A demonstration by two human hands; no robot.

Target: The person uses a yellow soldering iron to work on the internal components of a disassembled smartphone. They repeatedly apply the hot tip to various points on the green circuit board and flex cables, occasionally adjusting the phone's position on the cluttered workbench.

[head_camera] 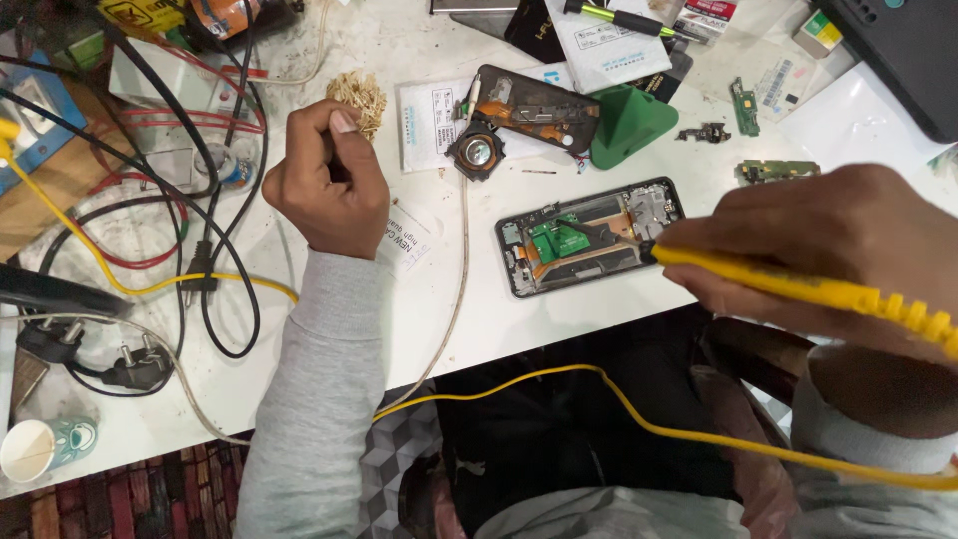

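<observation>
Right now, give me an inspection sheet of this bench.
Surface: white table, stained.
Job's things: opened phone, circuitry exposed; yellow soldering iron, tip on it.
Clutter: second opened phone, green stand, loose boards, paper cup.
Grippers: right hand grips the iron; left hand is fisted on the table.
Cables: yellow cord, black and red tangle.
Surroundings: patterned floor.

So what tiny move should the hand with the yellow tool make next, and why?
Probably lower the yellow tool a touch onto the open phone. The right hand holds its tip just at the phone's right side, near the bare parts, while the left hand rests closed, away from it.
</observation>
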